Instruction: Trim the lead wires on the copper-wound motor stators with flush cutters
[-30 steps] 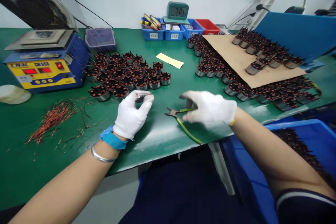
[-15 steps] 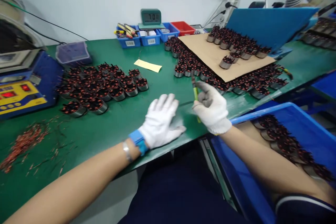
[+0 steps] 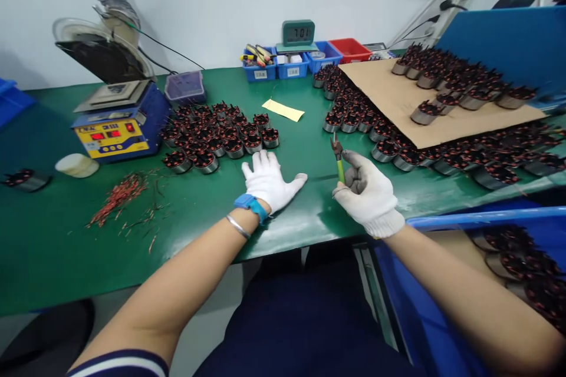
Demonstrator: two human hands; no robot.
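Observation:
My left hand (image 3: 273,184), in a white glove, lies flat on the green table (image 3: 305,218) with its fingers spread. Its fingertips are just short of a cluster of copper-wound motor stators (image 3: 221,135). In my right hand (image 3: 369,191), also gloved, is a pair of cutting pliers (image 3: 338,156) with green handles, jaws pointing up and away from me. The lower part of the handles is hidden by the fingers. Beyond the pliers, many more stators (image 3: 349,122) stand in rows beside and under a sheet of brown cardboard (image 3: 375,88), which carries another group.
A blue and yellow soldering unit (image 3: 117,123) stands at left, with copper wire scraps (image 3: 119,195) before it. A yellow paper strip (image 3: 283,110) lies mid-table. Small bins (image 3: 260,73) and a digital clock (image 3: 298,33) line the wall. A blue crate (image 3: 442,221) holds stators at lower right.
The view has swung left, bringing the whole soldering unit and a lone stator into sight. My left hand has slid forward toward the stator cluster. The pliers remain in my right hand.

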